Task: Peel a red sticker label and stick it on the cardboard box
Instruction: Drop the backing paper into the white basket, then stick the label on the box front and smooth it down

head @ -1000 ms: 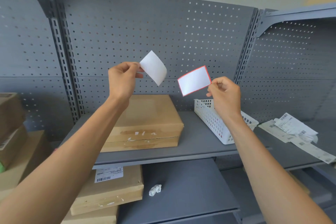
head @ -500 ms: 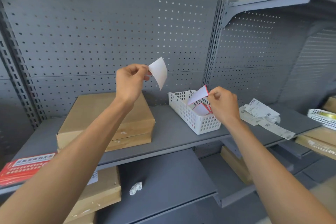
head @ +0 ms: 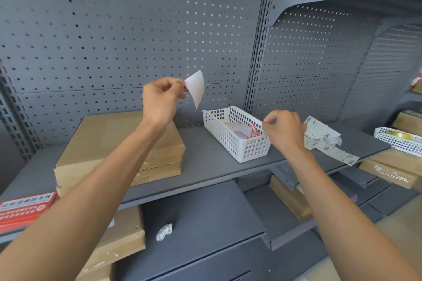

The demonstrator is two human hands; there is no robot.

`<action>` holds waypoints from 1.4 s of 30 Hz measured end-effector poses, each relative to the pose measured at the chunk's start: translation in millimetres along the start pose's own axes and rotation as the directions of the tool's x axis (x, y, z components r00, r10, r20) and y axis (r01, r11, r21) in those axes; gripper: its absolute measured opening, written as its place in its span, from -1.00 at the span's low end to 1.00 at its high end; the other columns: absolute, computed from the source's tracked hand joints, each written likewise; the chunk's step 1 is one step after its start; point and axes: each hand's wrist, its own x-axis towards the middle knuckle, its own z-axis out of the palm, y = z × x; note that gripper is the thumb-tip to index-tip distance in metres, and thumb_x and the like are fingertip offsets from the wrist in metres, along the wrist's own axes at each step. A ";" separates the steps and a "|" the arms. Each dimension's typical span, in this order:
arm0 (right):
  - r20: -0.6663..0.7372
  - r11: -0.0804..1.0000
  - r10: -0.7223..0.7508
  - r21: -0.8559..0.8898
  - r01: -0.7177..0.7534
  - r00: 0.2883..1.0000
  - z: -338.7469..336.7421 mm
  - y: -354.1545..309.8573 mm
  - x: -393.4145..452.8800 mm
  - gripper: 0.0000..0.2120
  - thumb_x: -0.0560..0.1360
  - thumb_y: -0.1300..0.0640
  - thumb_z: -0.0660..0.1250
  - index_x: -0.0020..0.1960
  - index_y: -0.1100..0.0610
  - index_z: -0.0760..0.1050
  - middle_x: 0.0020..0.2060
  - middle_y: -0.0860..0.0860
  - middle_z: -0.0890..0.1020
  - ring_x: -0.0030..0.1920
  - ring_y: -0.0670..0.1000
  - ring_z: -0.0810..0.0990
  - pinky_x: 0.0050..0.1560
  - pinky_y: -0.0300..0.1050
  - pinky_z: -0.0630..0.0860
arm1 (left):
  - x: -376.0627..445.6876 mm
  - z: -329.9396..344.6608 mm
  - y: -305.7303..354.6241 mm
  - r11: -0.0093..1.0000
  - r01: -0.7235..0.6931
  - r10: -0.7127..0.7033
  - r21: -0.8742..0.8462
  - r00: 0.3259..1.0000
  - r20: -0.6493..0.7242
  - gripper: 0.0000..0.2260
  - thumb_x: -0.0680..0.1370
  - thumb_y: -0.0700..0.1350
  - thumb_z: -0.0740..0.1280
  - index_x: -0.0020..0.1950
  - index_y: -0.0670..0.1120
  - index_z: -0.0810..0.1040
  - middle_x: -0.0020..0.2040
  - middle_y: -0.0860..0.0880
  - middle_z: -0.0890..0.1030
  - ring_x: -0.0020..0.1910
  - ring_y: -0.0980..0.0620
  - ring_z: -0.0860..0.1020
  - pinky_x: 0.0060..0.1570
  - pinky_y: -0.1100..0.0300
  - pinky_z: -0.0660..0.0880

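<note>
Where it held a red-edged sheet half a second ago, the right hand now hangs loosely curled and empty at the white basket, centre frame. The left hand pinches 1 curled white sticker above 1 cardboard box at centre left.

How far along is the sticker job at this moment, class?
Done: peeling looks finished; the left hand pinches a loose white sheet, apparently the label seen from its back. In hand: the right hand is at the basket, where red-edged sheets lie. Left: the box top shows no label, so sticking remains.
</note>
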 end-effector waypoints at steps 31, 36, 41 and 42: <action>0.220 0.580 -0.347 0.815 0.024 0.912 21.1 -187.2 -64.2 -0.89 0.52 0.20 0.37 -0.10 0.12 0.68 -0.24 0.04 0.75 -0.29 -0.10 0.68 -0.26 -0.30 0.49 | -64.6 -107.6 -15.9 0.756 -0.373 0.517 0.538 0.844 -0.141 -0.88 0.54 0.01 0.50 0.00 0.00 0.71 0.05 0.09 0.67 0.10 0.06 0.53 -0.05 0.27 0.39; 0.257 0.510 -0.338 0.858 -0.053 0.905 21.7 -188.6 -73.3 -0.87 0.55 0.20 0.35 -0.05 0.16 0.68 -0.20 0.09 0.75 -0.30 -0.12 0.66 -0.20 -0.31 0.52 | -77.4 -131.6 -11.1 0.939 -0.098 0.218 0.329 0.911 -0.350 -0.92 0.52 0.03 0.49 -0.05 0.06 0.67 -0.07 0.13 0.70 -0.03 0.12 0.63 0.07 0.15 0.54; 0.298 0.470 -0.348 0.876 -0.109 0.889 22.1 -191.9 -83.6 -0.85 0.58 0.22 0.34 0.01 0.23 0.67 -0.20 0.14 0.73 -0.30 -0.10 0.62 -0.33 -0.41 0.48 | -85.4 -136.6 -7.8 0.981 -0.030 0.093 0.189 0.939 -0.331 -0.86 0.58 0.00 0.43 -0.11 0.00 0.73 -0.15 0.09 0.74 -0.06 0.12 0.66 0.06 0.18 0.55; 0.297 0.466 -0.348 0.878 -0.111 0.889 22.4 -191.9 -85.3 -0.85 0.58 0.23 0.34 0.03 0.25 0.67 -0.21 0.14 0.72 -0.32 -0.11 0.62 -0.34 -0.42 0.47 | -88.3 -136.7 -8.0 0.988 -0.038 0.086 0.150 0.939 -0.333 -0.82 0.61 -0.01 0.39 -0.13 -0.01 0.73 -0.17 0.09 0.74 -0.10 0.16 0.66 0.01 0.23 0.53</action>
